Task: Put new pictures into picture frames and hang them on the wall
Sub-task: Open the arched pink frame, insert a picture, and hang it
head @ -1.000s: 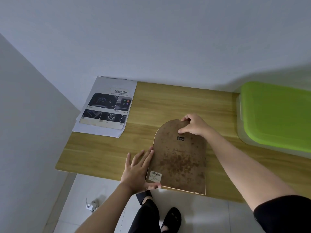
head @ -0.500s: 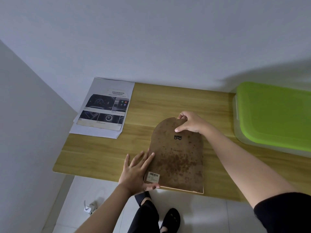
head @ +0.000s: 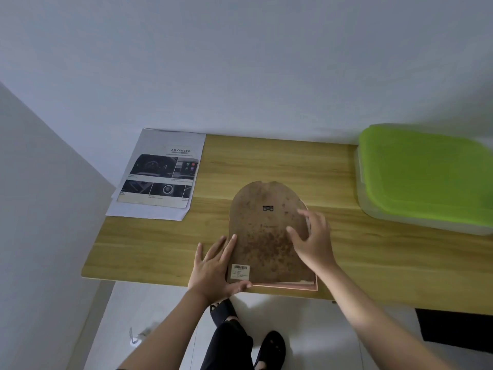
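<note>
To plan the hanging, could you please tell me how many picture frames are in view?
1. The frame lies face down at the table's near edge, between the left hand and right hand. Others may be hidden in the green-lidded box.

Bare table (head: 280,161) between papers (head: 160,177) and green-lidded box (head: 424,177)

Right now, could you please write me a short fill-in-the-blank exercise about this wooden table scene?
1. The arched brown picture-frame back lies face ____.
2. The plastic storage box has a ____ lid.
3. The printed car leaflet lies to the frame's ____.
4. The left hand lies ____ against the frame's edge.

Answers: down; green; left; flat
</note>
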`<state>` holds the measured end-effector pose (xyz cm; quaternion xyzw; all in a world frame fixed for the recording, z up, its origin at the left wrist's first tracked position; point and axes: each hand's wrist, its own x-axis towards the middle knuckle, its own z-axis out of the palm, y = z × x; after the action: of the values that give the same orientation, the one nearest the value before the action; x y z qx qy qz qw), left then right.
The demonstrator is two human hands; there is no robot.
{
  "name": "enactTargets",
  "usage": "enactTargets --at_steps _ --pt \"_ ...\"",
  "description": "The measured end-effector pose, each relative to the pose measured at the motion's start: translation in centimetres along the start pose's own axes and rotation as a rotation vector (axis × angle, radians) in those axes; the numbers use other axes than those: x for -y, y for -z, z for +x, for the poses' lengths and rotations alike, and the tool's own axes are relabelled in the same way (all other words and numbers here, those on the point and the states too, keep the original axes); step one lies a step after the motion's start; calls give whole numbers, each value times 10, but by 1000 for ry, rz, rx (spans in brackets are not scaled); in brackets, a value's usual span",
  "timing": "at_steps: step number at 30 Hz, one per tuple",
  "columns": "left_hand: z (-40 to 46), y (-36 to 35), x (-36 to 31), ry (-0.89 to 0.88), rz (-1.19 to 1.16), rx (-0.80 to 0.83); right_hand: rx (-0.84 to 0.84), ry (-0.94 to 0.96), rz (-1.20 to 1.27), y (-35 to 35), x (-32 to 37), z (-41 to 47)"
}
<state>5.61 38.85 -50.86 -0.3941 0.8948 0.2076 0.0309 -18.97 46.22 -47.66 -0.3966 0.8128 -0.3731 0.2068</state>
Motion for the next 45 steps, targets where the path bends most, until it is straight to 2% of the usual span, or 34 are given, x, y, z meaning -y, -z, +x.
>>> enactTargets --at_steps 3,7,13,20,27,32,35,38,45 --pt "0 3 -2 1 2 8 -73 -88 18 -1 -14 -35" --pt "1 6 -6 -5 -5 11 -41 -98 5 -1 -16 -50" --pt "4 14 -3 26 -130 -41 56 -174 77 0 0 -23" --pt "20 43 33 58 -114 -56 127 -156 138 -23 27 4" --pt "25 64 44 68 -114 -129 89 -148 225 -31 45 17" --pt "28 65 6 37 -135 -178 -3 -172 282 -3 38 13" --pt "34 54 -32 -44 -210 -192 -86 -209 271 25 19 6" --pt "37 43 -73 -87 -377 -87 -139 -244 196 54 -4 -5" --pt "38 15 -146 -63 -495 64 -159 -352 83 107 -51 -32"
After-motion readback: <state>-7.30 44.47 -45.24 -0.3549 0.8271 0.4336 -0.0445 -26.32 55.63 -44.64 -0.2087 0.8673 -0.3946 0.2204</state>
